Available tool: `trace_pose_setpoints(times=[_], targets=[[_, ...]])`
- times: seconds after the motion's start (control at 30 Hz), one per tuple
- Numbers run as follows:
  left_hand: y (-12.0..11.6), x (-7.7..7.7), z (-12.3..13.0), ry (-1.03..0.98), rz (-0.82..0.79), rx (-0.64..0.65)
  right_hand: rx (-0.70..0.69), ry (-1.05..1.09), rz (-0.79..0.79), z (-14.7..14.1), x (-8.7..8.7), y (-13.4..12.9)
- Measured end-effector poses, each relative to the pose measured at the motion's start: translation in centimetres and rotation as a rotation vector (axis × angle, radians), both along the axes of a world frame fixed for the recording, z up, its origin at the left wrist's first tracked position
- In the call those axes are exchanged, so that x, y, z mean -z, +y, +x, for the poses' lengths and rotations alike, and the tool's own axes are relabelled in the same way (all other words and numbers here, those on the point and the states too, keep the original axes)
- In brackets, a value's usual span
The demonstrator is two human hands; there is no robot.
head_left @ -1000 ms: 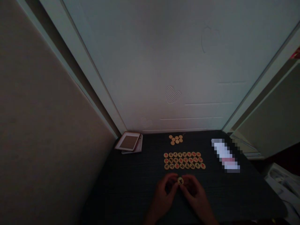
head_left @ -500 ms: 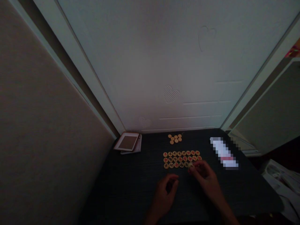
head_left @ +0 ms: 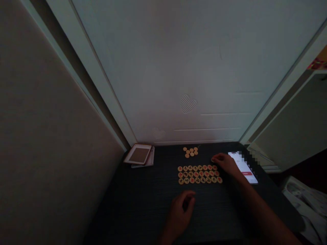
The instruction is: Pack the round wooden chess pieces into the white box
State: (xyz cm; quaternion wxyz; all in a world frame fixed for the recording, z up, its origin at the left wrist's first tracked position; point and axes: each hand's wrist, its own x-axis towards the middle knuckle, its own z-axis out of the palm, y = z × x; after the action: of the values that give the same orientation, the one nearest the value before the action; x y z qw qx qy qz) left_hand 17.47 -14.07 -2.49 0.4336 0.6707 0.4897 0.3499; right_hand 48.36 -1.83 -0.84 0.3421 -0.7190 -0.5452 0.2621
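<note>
Round wooden Chinese chess pieces [head_left: 196,174] lie in three neat rows on the dark table, marked with red or dark characters. Behind them is a loose cluster of several plain-looking pieces [head_left: 191,150]. My right hand [head_left: 226,164] is above the right end of the back row, fingers pinched on a Chinese chess piece [head_left: 213,159]; only a pale edge of it shows. In front of the rows, my left hand [head_left: 181,211] rests with fingers curled and the thumb a little apart. Nothing shows between them.
A lit phone [head_left: 244,168] lies to the right, beside my right forearm. Two flat framed items [head_left: 139,156] are stacked at the table's back left corner. A white panel with raised hearts [head_left: 188,103] rises behind the table [head_left: 143,194].
My right hand has moved from the front row to beyond the back row, on the right. The front row's right end is uncovered, with pieces lying there. My left hand stays nearly still.
</note>
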Motion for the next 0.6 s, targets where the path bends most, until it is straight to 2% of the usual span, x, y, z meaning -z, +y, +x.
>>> trace_pose_setpoints(times=[0.33, 0.6], targets=[[-0.1, 0.0, 0.0, -0.014, 0.007, 0.014, -0.044, -0.057, -0.064, 0.3, 1.5, 0.5], [-0.1, 0.1, 0.1, 0.003, 0.03, 0.019, -0.068, -0.107, -0.04, 0.5, 2.1, 0.2]])
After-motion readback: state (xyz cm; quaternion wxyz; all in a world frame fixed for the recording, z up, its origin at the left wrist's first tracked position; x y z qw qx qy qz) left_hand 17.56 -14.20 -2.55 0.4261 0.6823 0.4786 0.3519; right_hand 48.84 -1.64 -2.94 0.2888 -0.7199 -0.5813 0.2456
